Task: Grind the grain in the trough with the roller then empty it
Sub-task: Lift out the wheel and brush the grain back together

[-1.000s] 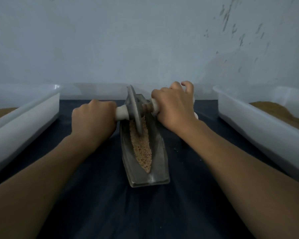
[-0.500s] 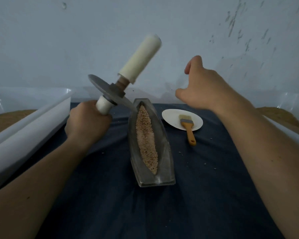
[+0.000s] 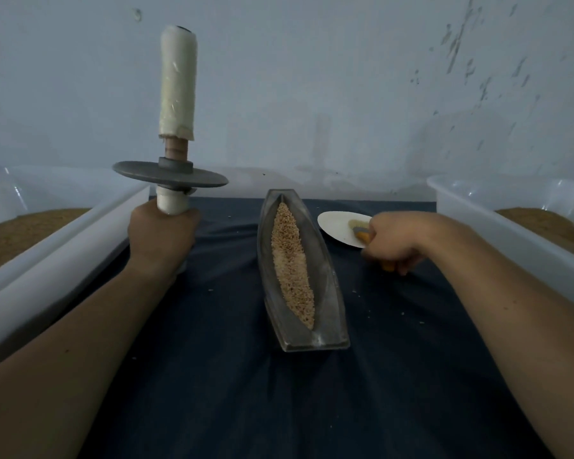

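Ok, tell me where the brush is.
Head view: the brush sits right of the trough, bristles over the white plate, handle gripped by the right hand.

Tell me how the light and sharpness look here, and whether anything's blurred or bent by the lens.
Head view: dim, flat, bluish light with little glare; the right hand gripping the brush is motion-blurred, while the roller, trough and grain look fairly sharp; the wide lens splays the left bin and right bin outward.
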Action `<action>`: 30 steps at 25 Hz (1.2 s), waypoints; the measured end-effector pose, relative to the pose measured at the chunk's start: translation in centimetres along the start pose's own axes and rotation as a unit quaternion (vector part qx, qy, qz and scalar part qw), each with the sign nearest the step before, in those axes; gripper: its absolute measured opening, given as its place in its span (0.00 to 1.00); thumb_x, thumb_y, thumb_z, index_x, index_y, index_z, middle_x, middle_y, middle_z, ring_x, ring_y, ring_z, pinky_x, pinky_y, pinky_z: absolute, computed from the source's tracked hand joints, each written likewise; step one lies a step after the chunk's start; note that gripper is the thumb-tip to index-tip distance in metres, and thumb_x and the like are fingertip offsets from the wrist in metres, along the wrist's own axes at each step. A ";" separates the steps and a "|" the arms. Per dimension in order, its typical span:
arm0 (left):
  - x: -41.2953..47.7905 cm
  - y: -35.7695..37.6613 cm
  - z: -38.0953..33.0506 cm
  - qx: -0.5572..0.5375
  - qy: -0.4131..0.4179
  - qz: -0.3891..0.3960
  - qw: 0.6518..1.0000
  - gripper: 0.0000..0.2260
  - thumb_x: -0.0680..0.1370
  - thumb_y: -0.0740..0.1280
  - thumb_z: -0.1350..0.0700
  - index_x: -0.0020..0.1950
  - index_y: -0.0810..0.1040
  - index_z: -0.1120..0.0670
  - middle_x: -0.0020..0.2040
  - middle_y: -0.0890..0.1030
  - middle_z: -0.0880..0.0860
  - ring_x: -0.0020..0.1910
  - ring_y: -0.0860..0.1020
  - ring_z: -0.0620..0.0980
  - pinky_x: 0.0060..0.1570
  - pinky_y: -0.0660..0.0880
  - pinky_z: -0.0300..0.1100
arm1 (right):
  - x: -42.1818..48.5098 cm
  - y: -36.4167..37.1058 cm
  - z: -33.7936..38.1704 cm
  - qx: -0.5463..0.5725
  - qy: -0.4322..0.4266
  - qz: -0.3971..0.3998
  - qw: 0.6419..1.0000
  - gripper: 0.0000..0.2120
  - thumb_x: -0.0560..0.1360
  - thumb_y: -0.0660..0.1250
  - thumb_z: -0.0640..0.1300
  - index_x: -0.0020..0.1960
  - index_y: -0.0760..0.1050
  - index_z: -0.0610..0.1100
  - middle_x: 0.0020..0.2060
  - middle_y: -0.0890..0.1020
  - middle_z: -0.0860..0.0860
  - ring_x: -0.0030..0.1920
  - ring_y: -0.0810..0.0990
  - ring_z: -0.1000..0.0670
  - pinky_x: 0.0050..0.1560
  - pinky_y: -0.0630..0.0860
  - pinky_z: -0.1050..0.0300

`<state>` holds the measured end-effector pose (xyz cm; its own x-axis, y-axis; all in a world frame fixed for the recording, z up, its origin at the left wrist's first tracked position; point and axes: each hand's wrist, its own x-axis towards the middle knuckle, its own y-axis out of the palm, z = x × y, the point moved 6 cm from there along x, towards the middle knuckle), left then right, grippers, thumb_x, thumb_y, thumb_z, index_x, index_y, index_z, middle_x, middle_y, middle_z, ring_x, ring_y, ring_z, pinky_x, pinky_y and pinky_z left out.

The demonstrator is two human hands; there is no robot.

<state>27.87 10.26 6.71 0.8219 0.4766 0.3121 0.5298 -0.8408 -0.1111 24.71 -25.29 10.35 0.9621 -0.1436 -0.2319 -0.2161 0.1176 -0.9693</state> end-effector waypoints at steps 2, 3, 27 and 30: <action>0.1 0.0 0.1 -0.018 -0.002 0.006 1.000 0.08 0.67 0.70 0.53 0.39 0.78 0.58 0.28 0.78 0.54 0.23 0.74 0.47 0.23 0.72 0.41 | -0.5 -2.5 -0.2 0.002 0.000 -0.119 0.993 0.10 0.74 0.66 0.50 0.44 0.78 0.44 0.30 0.84 0.47 0.37 0.85 0.44 0.42 0.80 0.53; 0.0 0.0 0.2 -0.024 -0.001 0.009 1.000 0.08 0.67 0.70 0.53 0.39 0.78 0.57 0.27 0.78 0.54 0.24 0.74 0.48 0.23 0.73 0.42 | -1.3 -4.0 -0.2 0.025 0.001 -0.185 0.982 0.09 0.72 0.67 0.52 0.44 0.78 0.47 0.33 0.85 0.48 0.39 0.84 0.43 0.44 0.80 0.52; -0.1 -0.1 0.2 -0.041 0.030 0.033 0.998 0.08 0.72 0.71 0.53 0.43 0.76 0.56 0.28 0.76 0.50 0.25 0.74 0.47 0.23 0.73 0.41 | -4.7 -3.1 9.3 0.164 -0.301 -0.446 0.827 0.05 0.80 0.68 0.47 0.51 0.81 0.48 0.36 0.82 0.55 0.36 0.80 0.54 0.40 0.81 0.53; -0.1 0.0 0.2 -0.035 0.027 0.043 0.998 0.09 0.72 0.72 0.52 0.44 0.77 0.56 0.29 0.77 0.50 0.25 0.75 0.46 0.24 0.75 0.41 | -4.3 -2.5 9.4 0.211 -0.325 -0.410 0.826 0.06 0.79 0.70 0.48 0.52 0.83 0.48 0.40 0.83 0.56 0.40 0.81 0.57 0.45 0.81 0.58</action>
<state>27.79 10.24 6.47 0.8502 0.3885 0.3552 0.4402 -0.8947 -0.0751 22.67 -15.70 14.51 0.6720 0.1974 0.7138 0.4968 0.5946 -0.6322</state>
